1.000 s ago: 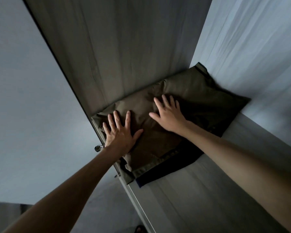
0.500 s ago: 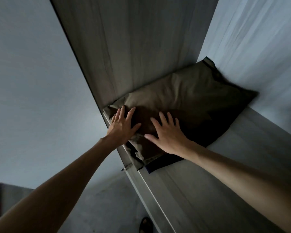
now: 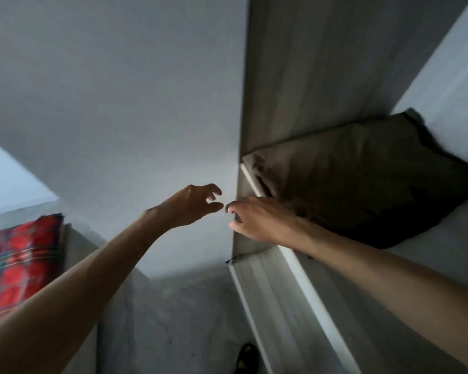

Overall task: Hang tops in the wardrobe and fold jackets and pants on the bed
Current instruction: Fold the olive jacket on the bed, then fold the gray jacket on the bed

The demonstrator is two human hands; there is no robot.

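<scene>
A folded olive-green garment (image 3: pixel 362 179) lies on a wardrobe shelf (image 3: pixel 430 265), pushed into the back corner, with a darker folded piece under it. My left hand (image 3: pixel 192 206) hangs in the air to the left of the shelf's front edge, fingers loosely curled and holding nothing. Just beside it, my right hand (image 3: pixel 257 220) is at the shelf's front corner, off the garment, fingers relaxed and empty. The fingertips of both hands nearly meet.
The wardrobe's side panel (image 3: pixel 322 63) rises above the shelf. A small metal fitting (image 3: pixel 231 260) sticks out below the shelf corner. A red plaid cloth (image 3: pixel 16 265) lies at lower left, and a dark sandal (image 3: pixel 247 359) is on the floor.
Both hands have come off the olive garment and drawn back to the left, past the shelf's front edge. The view has swung left, bringing the red plaid cloth into sight.
</scene>
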